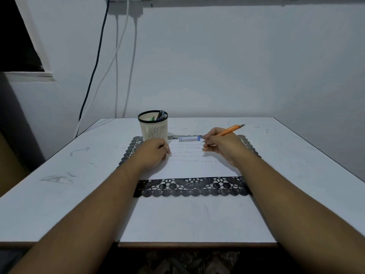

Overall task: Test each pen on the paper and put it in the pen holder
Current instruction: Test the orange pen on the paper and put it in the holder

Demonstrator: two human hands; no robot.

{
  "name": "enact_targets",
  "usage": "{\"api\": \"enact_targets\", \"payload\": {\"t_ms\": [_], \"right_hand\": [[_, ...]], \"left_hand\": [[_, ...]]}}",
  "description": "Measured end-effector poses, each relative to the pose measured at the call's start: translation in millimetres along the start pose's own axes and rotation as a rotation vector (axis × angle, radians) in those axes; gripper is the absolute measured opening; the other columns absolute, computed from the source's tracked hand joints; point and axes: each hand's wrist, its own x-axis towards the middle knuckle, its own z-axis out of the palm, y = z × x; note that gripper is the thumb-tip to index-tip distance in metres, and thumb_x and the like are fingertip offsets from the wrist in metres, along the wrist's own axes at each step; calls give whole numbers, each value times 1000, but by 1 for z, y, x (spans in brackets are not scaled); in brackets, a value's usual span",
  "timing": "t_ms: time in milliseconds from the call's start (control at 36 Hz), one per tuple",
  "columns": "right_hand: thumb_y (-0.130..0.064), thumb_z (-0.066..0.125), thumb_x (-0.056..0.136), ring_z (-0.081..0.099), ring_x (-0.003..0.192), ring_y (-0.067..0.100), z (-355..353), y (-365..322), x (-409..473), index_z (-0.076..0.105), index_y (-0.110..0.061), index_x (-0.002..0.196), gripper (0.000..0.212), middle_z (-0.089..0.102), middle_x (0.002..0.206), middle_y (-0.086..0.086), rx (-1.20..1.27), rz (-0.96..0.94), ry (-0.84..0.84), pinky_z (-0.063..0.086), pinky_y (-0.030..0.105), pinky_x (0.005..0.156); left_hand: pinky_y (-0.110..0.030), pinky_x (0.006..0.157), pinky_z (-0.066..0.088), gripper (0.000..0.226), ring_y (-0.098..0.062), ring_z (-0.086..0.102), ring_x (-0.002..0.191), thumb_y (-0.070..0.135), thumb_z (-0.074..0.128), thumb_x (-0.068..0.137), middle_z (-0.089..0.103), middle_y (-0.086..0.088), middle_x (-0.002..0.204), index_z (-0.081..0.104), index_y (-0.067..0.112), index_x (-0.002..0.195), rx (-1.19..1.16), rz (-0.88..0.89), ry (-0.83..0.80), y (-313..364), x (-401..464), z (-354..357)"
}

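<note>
My right hand (221,147) grips an orange pen (230,130) in a writing hold, its tip down near the upper right part of the white paper (189,165). Faint rows of marks run across the paper. My left hand (154,153) rests on the paper's left side with its fingers loosely curled, holding nothing. Just behind the left hand stands the cream slotted pen holder (153,129) with a black rim; several pens lean inside it. A small blue-and-white box (188,138) lies at the paper's far edge, next to the pen tip.
The paper lies on a black lace mat (189,187) in the middle of a white table (59,175). The table's near edge is at the bottom of the view. The wall stands close behind, with cables (94,72) hanging at the back left.
</note>
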Motion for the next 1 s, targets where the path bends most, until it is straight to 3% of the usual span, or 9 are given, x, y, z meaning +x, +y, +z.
{"api": "enact_targets", "payload": {"t_ms": [56,139,250,389,500,750,889,1000], "right_hand": [[15,61,90,70,73,27,7,2,-1,66,0,83,17,67,78,17,-18,-13,-39,63,41,85],[14,63,89,69,72,25,14,2,-3,65,-1,82,16,65,77,15,-33,-36,-67,61,39,78],[16,59,90,66,69,25,10,-1,-2,62,-2,80,20,63,76,16,-12,-53,-1,62,37,72],[15,61,90,70,68,25,-2,3,-1,63,-1,84,18,67,77,15,-4,10,88,63,40,86],[13,64,89,71,73,27,19,6,-6,64,-2,82,17,69,75,15,-47,5,-26,62,44,88],[9,63,89,71,77,28,80,8,-10,66,-4,86,14,69,80,15,-269,-60,-299,63,41,86],[15,59,89,63,70,25,88,16,-10,63,0,91,16,62,80,22,-164,-9,-277,58,31,71],[15,60,87,58,72,31,89,17,-8,63,3,91,13,62,79,24,-193,-31,-260,53,30,61]], "left_hand": [[-26,64,41,30,9,59,60,16,53,100,70,19,66,71,18,77,-2,-9,-4,1,0,-1],[-26,63,41,30,6,59,57,15,52,101,67,21,60,71,17,78,-7,-27,-11,2,0,-2],[-28,65,45,31,-5,62,66,14,51,100,69,14,61,71,17,76,-7,-49,14,-2,1,-6],[-30,67,50,32,-17,67,74,19,53,97,73,2,70,72,18,72,54,-118,54,-12,5,-13],[-40,78,59,37,-22,70,74,25,56,98,73,-6,73,72,14,67,125,-128,17,-12,6,-15],[-46,78,58,26,-24,63,83,24,55,88,65,-9,78,72,7,75,246,-156,34,0,-6,-16],[-46,78,58,26,-26,64,83,22,55,89,66,-11,80,72,5,77,217,-161,19,-2,-2,-17],[-43,75,58,25,-25,66,78,19,59,87,67,-8,75,70,9,67,171,-158,26,-2,1,-18]]}}
